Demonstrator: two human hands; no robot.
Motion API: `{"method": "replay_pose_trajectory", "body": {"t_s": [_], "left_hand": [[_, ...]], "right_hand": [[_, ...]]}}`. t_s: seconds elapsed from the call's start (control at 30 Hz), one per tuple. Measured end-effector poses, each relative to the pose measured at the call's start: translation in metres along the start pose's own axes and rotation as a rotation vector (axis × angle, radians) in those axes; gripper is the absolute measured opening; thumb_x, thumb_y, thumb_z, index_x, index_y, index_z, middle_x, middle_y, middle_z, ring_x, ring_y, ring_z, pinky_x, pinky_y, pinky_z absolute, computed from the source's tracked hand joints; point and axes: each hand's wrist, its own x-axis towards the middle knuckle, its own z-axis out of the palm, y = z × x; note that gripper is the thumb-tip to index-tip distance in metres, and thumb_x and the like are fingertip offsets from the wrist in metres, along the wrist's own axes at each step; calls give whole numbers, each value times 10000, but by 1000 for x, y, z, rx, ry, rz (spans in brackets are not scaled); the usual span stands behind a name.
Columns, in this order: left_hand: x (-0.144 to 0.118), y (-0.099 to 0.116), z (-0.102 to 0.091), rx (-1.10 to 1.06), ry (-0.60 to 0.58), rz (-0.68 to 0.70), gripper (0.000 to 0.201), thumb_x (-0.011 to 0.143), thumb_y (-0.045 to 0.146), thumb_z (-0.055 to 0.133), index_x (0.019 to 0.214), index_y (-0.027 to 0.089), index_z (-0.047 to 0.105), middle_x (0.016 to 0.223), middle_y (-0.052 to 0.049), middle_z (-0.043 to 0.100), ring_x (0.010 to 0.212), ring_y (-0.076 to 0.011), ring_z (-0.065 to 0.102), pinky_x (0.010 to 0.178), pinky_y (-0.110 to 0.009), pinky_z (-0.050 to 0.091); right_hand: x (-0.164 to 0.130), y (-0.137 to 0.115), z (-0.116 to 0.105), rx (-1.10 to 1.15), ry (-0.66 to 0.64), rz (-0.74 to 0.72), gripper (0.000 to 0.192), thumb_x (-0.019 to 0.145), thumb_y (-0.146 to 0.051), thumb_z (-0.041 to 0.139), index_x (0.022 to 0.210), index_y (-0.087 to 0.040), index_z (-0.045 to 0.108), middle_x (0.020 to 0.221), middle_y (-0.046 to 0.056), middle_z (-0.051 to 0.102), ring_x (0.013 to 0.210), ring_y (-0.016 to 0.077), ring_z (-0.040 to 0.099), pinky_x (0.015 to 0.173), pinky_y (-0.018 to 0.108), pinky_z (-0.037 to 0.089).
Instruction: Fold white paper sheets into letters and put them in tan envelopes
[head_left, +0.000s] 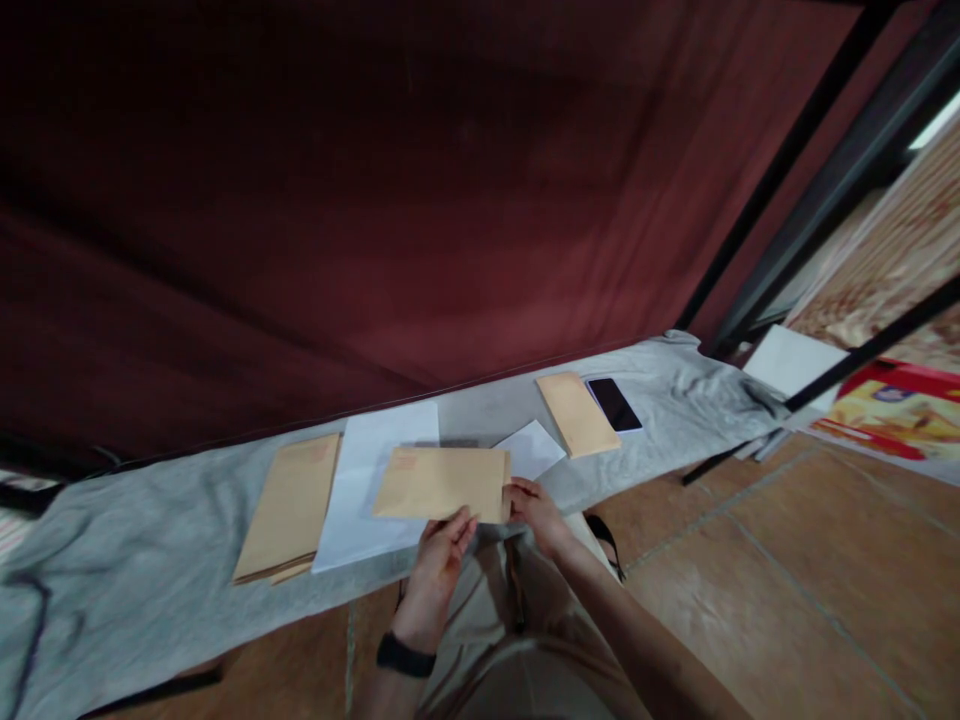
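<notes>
A tan paper envelope (pixel 442 480) is held up in front of me, above the cloth-covered bench. My left hand (pixel 446 545) pinches its lower edge, thumb on the near face. At the envelope's right end, my right hand (pixel 531 505) has its fingers closed on the edge by the flap. Behind the envelope, white paper sheets (pixel 382 430) lie flat, partly covered by it. A smaller white paper (pixel 536 450) rests at an angle just beyond my right hand. To the left is a stack of tan envelopes (pixel 289 500).
Another tan envelope (pixel 577 415) lies on the right part of the bench, beside a dark-screened phone (pixel 615 403). A grey cloth (pixel 135 560) covers the bench. A dark red curtain (pixel 420 220) hangs behind it. Black metal poles (pixel 787 170) and a red printed box (pixel 900 410) stand at the right.
</notes>
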Motion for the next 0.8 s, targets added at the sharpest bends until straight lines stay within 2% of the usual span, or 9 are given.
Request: {"method": "replay_pose_trajectory", "body": {"t_s": [0.23,0.4,0.5,0.53,0.57,0.63,0.7,0.77,0.8], "left_hand": [[-3,-4,5,-8,-16,-37,287,611,-17,801,750,174,637,720,31,727,636,-110,692,686,-216,567],[-13,-11,4,71,-34,-81,247,712,7,758,859,181,663,812,1,748,715,-123,720,710,-224,593],[-21,-18,-6,320,-144,-123,163,759,230,801,836,163,674,779,-55,742,719,-180,728,682,-282,603],[-24,-18,-9,471,-208,-74,217,757,327,805,807,160,675,753,-69,735,711,-203,726,667,-306,602],[-26,-16,-11,641,-272,47,271,753,402,797,804,162,682,768,-84,738,743,-230,729,686,-338,604],[-31,-5,-11,990,-343,491,338,748,442,779,955,184,708,1010,-126,751,990,-299,709,870,-442,579],[-32,9,-6,1325,-347,963,605,752,390,771,1306,214,601,1465,-169,529,1374,-371,464,1123,-583,369],[-29,22,-1,1616,-355,1226,875,717,349,795,1492,223,408,1636,-189,240,1497,-416,221,1172,-674,180],[-27,26,1,1729,-369,1291,974,693,334,808,1534,228,330,1655,-197,163,1508,-428,170,1169,-693,136]], "right_hand": [[1,5,-8,45,-43,62,347,594,-409,785,827,-170,693,721,47,733,618,185,682,568,259,508],[8,2,-16,-105,-145,-40,303,630,-422,786,795,-177,717,700,19,723,683,183,676,600,256,504],[9,-5,-22,-189,-142,-158,256,658,-373,779,822,-184,726,728,-9,720,713,165,649,635,244,484],[8,-8,-25,-235,-153,-191,244,687,-370,757,838,-180,728,729,-11,715,698,158,634,627,241,473],[6,-11,-28,-280,-175,-213,238,720,-371,730,856,-175,728,728,-11,709,678,152,620,615,239,460],[0,-16,-33,-333,-241,-219,237,762,-365,688,887,-167,724,728,-10,696,658,144,598,605,237,443],[-7,-18,-38,-342,-304,-214,232,777,-358,675,902,-167,717,737,-11,685,674,144,593,626,242,444],[-14,-19,-41,-339,-339,-229,222,782,-350,674,909,-171,709,761,-11,682,714,151,597,669,254,455],[-16,-19,-42,-339,-348,-237,217,783,-343,675,913,-173,706,775,-11,683,731,152,599,690,260,458]]}}
